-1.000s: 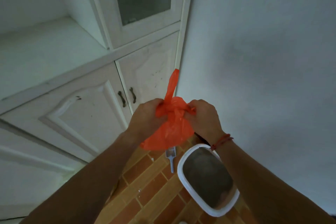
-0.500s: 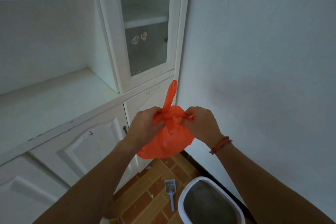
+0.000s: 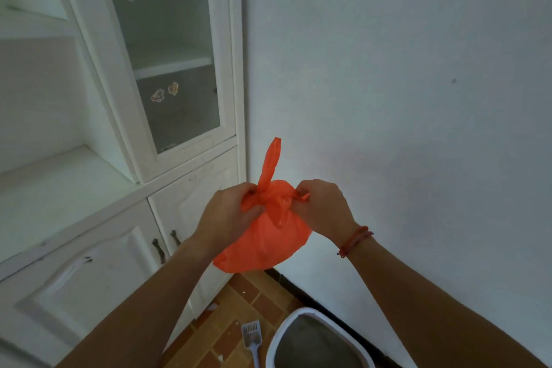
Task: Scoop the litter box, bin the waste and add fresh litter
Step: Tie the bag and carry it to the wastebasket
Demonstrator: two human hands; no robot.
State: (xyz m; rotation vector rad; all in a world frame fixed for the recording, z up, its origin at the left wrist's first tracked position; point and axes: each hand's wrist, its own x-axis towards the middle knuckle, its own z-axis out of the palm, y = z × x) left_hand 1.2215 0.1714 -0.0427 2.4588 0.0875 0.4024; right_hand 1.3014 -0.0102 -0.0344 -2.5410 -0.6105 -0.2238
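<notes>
An orange plastic bag (image 3: pixel 264 243) hangs bulging in front of me at chest height, gathered at its top. My left hand (image 3: pixel 228 216) grips the gathered neck on the left, and one bag handle sticks straight up from there. My right hand (image 3: pixel 324 207) pinches the other handle on the right. On the floor below stands a white-rimmed litter box (image 3: pixel 276 340) with grey litter inside. A pale blue litter scoop (image 3: pixel 252 337) lies on the floor just left of the box.
A white cabinet (image 3: pixel 119 248) with panelled doors and dark handles fills the left side, with a glass-fronted door (image 3: pixel 167 69) carrying stickers above it. A plain white wall (image 3: pixel 418 98) is on the right. The floor (image 3: pixel 236 302) is brown brick-pattern tile.
The view has tilted upward, so the litter box and scoop sit lower in frame. Both hands still hold the orange bag's top, now slightly further apart.
</notes>
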